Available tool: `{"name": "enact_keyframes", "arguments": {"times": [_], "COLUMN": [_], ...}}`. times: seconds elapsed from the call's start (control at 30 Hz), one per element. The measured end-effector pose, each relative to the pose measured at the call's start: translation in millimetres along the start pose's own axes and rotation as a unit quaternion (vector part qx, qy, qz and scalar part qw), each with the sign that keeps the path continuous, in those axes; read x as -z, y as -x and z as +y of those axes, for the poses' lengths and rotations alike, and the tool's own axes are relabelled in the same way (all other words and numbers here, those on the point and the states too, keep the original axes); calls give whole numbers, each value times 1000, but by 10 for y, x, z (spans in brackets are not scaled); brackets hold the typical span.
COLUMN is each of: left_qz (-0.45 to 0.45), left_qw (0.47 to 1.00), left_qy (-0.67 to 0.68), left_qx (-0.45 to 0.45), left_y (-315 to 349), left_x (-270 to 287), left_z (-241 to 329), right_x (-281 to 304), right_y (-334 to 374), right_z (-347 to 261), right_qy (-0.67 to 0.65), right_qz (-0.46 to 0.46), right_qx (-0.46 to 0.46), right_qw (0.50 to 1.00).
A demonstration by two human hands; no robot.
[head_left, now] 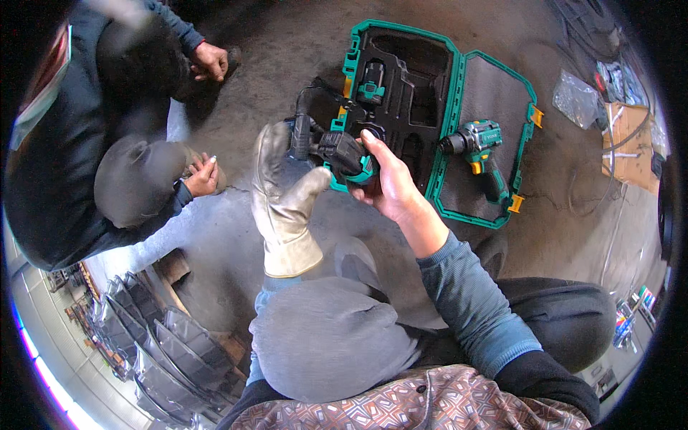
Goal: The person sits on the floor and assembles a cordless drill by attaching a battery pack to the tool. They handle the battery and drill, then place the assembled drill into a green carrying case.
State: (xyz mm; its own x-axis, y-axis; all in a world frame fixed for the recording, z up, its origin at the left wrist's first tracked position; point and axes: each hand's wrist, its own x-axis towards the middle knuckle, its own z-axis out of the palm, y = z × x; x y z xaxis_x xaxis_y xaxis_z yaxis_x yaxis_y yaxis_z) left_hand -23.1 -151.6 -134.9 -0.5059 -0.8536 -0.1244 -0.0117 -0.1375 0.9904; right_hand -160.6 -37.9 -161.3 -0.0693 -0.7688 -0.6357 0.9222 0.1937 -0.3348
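Observation:
My left hand (283, 208) wears a pale leather work glove. Its fingers point up and its thumb is apart, with a black charger-like piece (301, 137) in the gap between them. Bare, my right hand (390, 183) is closed round a black and green tool battery (349, 156), thumb on top. Battery and black piece meet or nearly meet; I cannot tell whether they are joined. Just beyond lies an open green tool case (453, 107) with a black moulded insert. Another battery (371, 82) sits in it, and a green and black cordless drill (479, 152) rests on the lid.
At the left a person in dark clothes crouches, one hand (203, 175) near their knee, the other (210, 61) farther off. Stacked dark plastic parts (168, 351) stand lower left. On the right are a cardboard box (631, 147), a clear plastic bag (575, 99) and a loose cable.

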Motion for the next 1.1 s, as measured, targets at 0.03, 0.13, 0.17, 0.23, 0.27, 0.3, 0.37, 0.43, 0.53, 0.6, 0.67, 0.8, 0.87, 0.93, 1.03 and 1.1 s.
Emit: {"name": "enact_keyframes", "arguments": {"times": [0.03, 0.13, 0.17, 0.23, 0.27, 0.3, 0.37, 0.43, 0.53, 0.6, 0.67, 0.8, 0.87, 0.93, 1.03, 1.1], "left_qz": [-51, -190, -220, -213, -222, -180, -114, -57, -23, -23, -41, -43, -67, -101, -104, -131], "left_qw": [995, 958, 957, 956, 964, 975, 980, 979, 978, 971, 960, 968, 979, 987, 966, 974], "left_qy": [85, 209, 182, 180, 140, 99, 67, 81, 107, 140, 189, 172, 120, 49, 167, 115], "left_qx": [19, 50, 41, 91, 44, 89, 149, 177, 179, 195, 203, 178, 148, 112, 170, 144], "left_y": [-54, -136, -224, -220, -239, -187, -146, -121, -111, -130, -156, -149, -189, -230, -220, -235], "left_x": [-11, -91, -88, -215, -243, -287, -439, -483, -440, -363, -203, -209, -187, -139, -166, -154], "left_z": [34, 71, 2, 97, 144, 219, 419, 466, 430, 340, 100, 162, 237, 284, 288, 314], "right_x": [-62, -280, -307, -345, -324, -351, -413, -509, -610, -654, -693, -630, -493, -427, -407, -373], "right_y": [12, 70, 63, 72, 57, 59, 144, 219, 253, 233, 186, 167, 157, 158, 146, 146], "right_z": [5, 6, 5, 6, -6, -14, -50, -30, -24, 34, 135, 95, 78, 18, 7, -39], "right_qy": [-5, 25, 50, 29, 21, -5, -59, -53, -47, -47, -47, -48, -128, -70, 63, 78], "right_qz": [-9, -2, -26, -27, -51, -56, -60, -29, -23, -11, 19, -13, -171, -142, -114, -120], "right_qx": [-14, -13, -34, -51, -52, -51, -44, -9, 24, 32, 23, -29, -4, -19, 63, 61], "right_qw": [1000, 1000, 998, 998, 997, 997, 995, 998, 998, 998, 998, 998, 977, 987, 990, 988]}}
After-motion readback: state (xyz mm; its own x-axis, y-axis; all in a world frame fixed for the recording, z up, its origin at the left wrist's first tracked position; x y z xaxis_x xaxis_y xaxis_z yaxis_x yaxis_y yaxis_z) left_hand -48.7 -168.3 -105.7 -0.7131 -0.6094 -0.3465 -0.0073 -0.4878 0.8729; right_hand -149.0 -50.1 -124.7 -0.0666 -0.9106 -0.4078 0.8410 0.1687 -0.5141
